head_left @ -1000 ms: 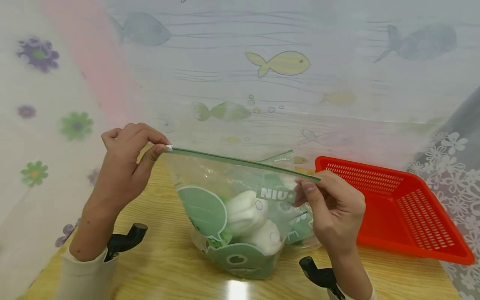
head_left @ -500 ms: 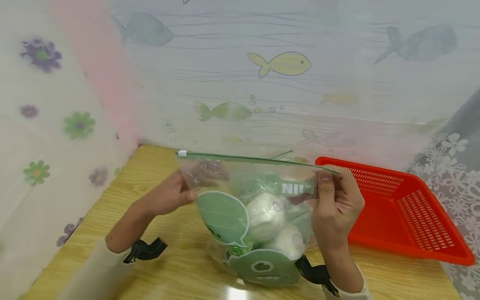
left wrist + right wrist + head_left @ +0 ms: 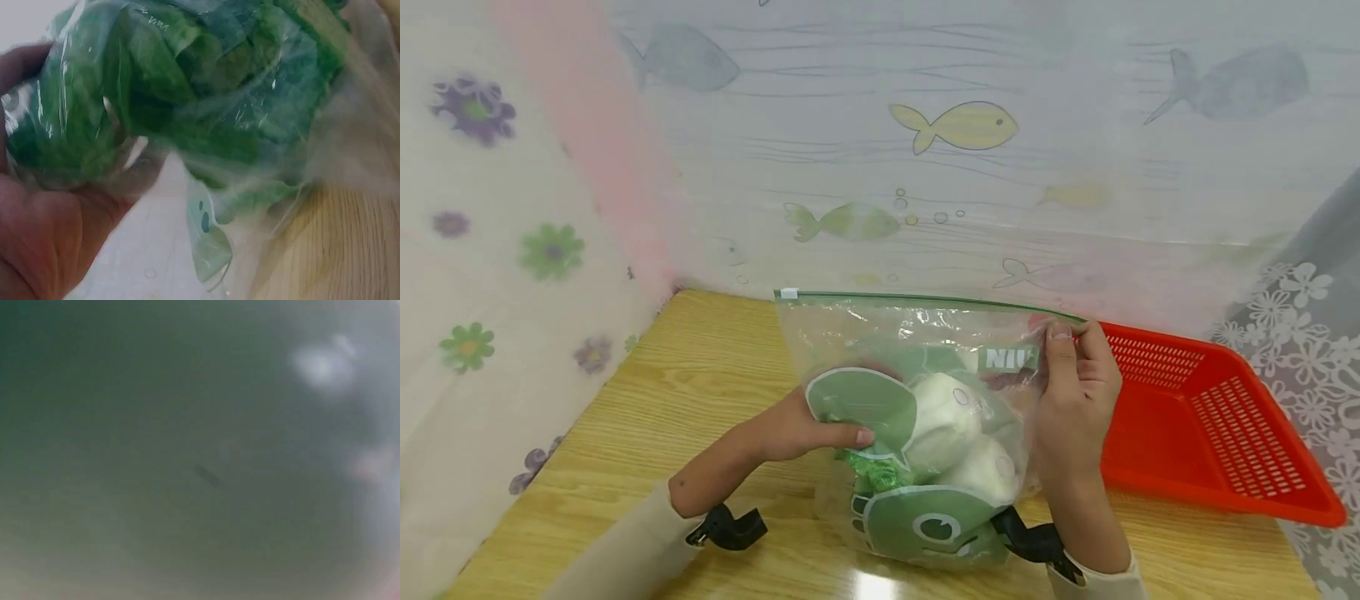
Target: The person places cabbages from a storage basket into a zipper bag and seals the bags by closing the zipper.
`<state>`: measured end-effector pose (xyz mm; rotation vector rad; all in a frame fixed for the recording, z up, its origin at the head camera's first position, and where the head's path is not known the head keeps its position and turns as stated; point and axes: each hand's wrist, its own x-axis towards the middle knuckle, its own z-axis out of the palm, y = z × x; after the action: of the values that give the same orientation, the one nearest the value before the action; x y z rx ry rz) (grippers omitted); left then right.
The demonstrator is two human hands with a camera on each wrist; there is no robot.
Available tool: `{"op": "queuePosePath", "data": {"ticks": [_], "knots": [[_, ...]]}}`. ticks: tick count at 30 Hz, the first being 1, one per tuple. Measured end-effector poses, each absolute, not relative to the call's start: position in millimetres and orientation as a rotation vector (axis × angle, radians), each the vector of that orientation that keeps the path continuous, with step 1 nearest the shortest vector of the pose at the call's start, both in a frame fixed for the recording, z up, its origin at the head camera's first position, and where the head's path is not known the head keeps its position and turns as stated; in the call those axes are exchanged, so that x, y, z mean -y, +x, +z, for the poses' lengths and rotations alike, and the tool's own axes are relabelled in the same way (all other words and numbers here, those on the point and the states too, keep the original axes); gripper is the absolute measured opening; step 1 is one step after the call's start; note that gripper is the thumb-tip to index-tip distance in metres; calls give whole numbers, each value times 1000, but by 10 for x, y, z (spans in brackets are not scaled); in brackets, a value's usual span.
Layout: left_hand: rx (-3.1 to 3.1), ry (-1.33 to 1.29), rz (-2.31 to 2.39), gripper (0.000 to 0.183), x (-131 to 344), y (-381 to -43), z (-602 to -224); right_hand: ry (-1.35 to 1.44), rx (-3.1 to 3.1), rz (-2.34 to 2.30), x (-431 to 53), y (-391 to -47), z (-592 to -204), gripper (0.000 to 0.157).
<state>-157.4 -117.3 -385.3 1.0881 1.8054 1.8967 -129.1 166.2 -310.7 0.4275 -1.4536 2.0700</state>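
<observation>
A clear slider zip bag (image 3: 880,333) with green cartoon prints stands upright in the head view, its white slider (image 3: 789,293) at the top left corner. Inside are white-stemmed bok choy (image 3: 946,421); their green leaves (image 3: 231,75) show through the plastic in the left wrist view. My left hand (image 3: 782,429) grips the bag's left side, thumb in front and fingers behind it, mostly hidden in the head view. At the upper right corner my right hand (image 3: 1075,400) pinches the bag below the zip. The right wrist view is a green blur.
A red plastic basket (image 3: 1187,417) with slotted sides sits to the right, close behind my right hand. The wooden table (image 3: 730,350) runs back to a patterned curtain (image 3: 820,167). Black camera mounts (image 3: 730,527) stick out from both wrists.
My left hand has left the slider at the zip's left end and moved down to grip the bag's side. The bag has shifted right, with my right hand still pinching its corner.
</observation>
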Motion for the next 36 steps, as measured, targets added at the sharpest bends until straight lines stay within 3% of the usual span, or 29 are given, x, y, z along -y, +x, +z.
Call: {"op": "queuePosePath", "data": {"ticks": [5,7,11,13,22,32,36], "knots": [[-1760,747,1964,64,1345,-1663,-3869,370,1898,2213,-1766,-1388,-3157,25],[-1712,638,1994,63,1466,-1713,-3861,392,2166,2177,-1797,-1437,-3208,35],[-1670,470,2038,49,1791,-1798,-3819,541,2661,2034,-1732,-1527,-3345,72],[-1661,412,2047,42,1956,-1836,-3800,585,2795,2005,-1617,-1562,-3427,79],[-1790,255,1935,39,2455,-2036,-3881,495,2806,1965,-858,-1679,-3778,44],[-2027,58,1755,53,2881,-2210,-4090,290,2775,1973,-206,-1810,-4120,34],[-2181,-26,1621,77,3001,-2251,-4121,219,2725,2058,-57,-1827,-4192,31]]}}
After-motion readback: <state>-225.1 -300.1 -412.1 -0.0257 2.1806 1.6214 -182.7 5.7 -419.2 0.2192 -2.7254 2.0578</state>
